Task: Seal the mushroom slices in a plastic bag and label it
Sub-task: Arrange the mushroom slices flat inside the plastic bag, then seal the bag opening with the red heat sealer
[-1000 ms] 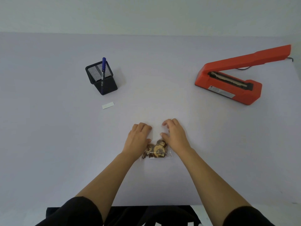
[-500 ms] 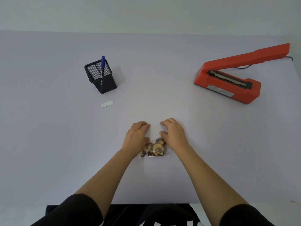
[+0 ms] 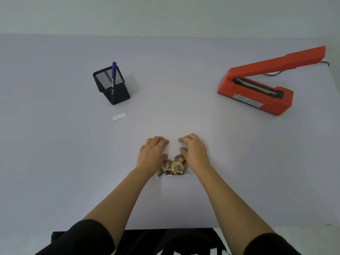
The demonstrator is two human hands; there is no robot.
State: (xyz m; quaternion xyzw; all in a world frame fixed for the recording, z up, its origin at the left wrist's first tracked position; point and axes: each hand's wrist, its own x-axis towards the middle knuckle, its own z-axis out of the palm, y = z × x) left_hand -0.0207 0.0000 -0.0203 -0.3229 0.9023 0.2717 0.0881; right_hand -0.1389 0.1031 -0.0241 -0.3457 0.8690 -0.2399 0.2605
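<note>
A small clear plastic bag [image 3: 173,167] filled with brown and tan mushroom slices lies flat on the pale table in front of me. My left hand [image 3: 152,156] rests on the bag's left side and my right hand [image 3: 194,153] on its right side. Both hands press palm-down with fingers curled over the bag's far, empty end, which is nearly invisible against the table. A small white label [image 3: 119,116] lies on the table to the far left. A blue pen [image 3: 113,74] stands in a black mesh holder [image 3: 111,87].
An orange heat sealer [image 3: 257,91] sits at the far right with its lever arm raised and a black cord trailing behind it. The table's near edge runs just above my dark sleeves.
Both hands stay on the bag with barely any shift. The view has moved slightly.
</note>
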